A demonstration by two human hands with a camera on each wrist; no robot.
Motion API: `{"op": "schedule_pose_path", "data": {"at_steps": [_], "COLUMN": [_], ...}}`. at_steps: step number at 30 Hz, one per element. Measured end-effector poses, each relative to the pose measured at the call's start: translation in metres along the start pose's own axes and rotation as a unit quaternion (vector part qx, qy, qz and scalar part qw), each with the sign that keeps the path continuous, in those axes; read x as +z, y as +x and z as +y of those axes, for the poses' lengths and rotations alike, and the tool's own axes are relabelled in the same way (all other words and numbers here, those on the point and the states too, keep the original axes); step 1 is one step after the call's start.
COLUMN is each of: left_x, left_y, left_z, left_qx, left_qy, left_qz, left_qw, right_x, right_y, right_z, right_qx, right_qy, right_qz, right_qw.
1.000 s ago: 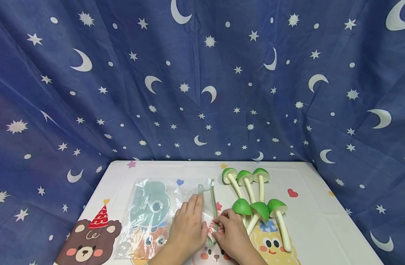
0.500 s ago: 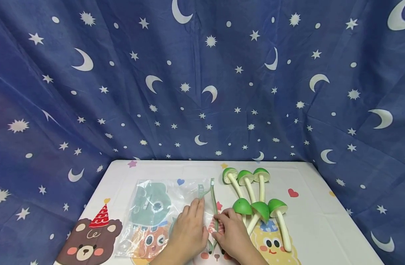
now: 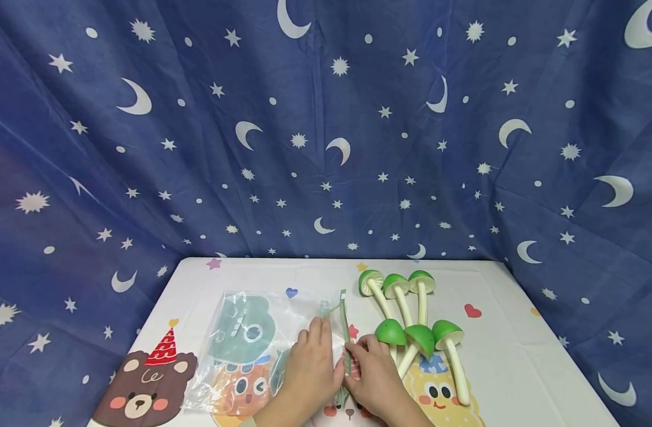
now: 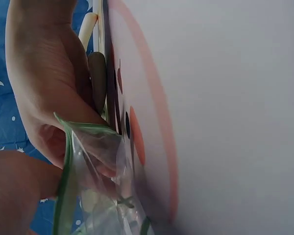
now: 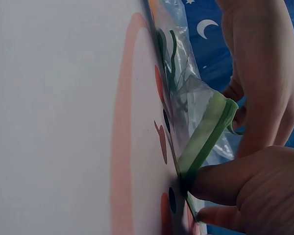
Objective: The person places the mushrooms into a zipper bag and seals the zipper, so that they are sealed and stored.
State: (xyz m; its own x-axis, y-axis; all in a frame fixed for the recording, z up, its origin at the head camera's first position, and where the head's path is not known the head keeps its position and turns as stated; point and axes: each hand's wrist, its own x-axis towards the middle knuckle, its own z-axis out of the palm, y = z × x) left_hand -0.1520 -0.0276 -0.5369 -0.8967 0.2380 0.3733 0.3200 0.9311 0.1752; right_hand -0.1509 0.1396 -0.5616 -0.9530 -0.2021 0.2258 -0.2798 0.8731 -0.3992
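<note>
A clear zip bag (image 3: 299,302) with pale green printing lies flat, its green zip edge (image 3: 344,320) toward the right. My left hand (image 3: 310,367) rests on the bag with fingers straight, its thumb beside the zip edge. Between thumb and fingers, my right hand (image 3: 379,373) pinches that edge; the right wrist view shows the green strip (image 5: 206,134) standing tilted above the thumb. In the left wrist view the bag's green-rimmed mouth (image 4: 63,186) gapes a little. Several toy mushrooms (image 3: 422,341) with green caps and white stems lie just beyond my right hand.
A white tablecloth (image 3: 518,356) printed with cartoon animals, hearts and stars covers the table. Behind it and at both sides hangs a dark blue curtain (image 3: 283,225) with moons and stars.
My left hand has shifted slightly right, its thumb now up against the green zip edge. The right hand keeps its pinch in nearly the same place, and the mushrooms have not moved.
</note>
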Motion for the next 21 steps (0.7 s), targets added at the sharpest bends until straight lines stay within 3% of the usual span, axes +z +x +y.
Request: {"op": "schedule_pose_path", "data": {"at_steps": [12, 21], "left_x": [-0.003, -0.006], "left_y": [-0.006, -0.011], "left_z": [-0.002, -0.01], "left_qx": [0.001, 0.017], "left_qy": [0.02, -0.034], "left_qz": [-0.068, -0.091], "left_qw": [0.9975, 0.9951], "right_x": [-0.001, -0.002], "right_y": [-0.001, -0.002], "right_z": [-0.001, -0.001], "right_qx": [-0.001, 0.009], "right_qy": [0.001, 0.012], "right_qz": [-0.017, -0.027], "right_qw": [0.9999, 0.9995]}}
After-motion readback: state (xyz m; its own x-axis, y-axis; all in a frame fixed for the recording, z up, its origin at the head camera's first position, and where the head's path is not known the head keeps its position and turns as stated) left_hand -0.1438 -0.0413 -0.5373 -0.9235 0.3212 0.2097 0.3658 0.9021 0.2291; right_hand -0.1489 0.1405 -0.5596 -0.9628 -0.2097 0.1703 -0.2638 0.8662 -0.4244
